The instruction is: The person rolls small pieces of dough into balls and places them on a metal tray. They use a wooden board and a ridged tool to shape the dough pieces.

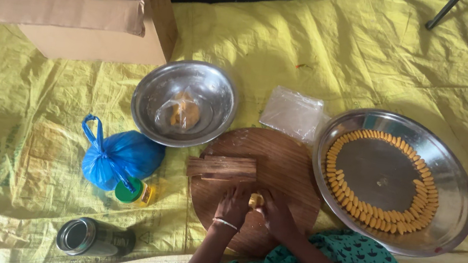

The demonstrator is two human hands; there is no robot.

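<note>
Left hand (234, 205) and right hand (275, 211) meet on the round board (286, 167), fingers curled close around a small yellow dough piece (255, 199) between them. Wooden slats (222, 167) lie just beyond. Steel tray (440, 231) of shaped pieces (380, 217) stands right; bowl (159, 90) far left.

a cardboard box (83, 11), blue bag (119, 158) and steel cup (81, 236) lie on yellow sheet (314, 46).

Domestic floor workspace for food preparation: yellow sheet (313, 52) spread on floor, round wooden board (283, 160), steel bowl (215, 91), steel tray (449, 197).
</note>
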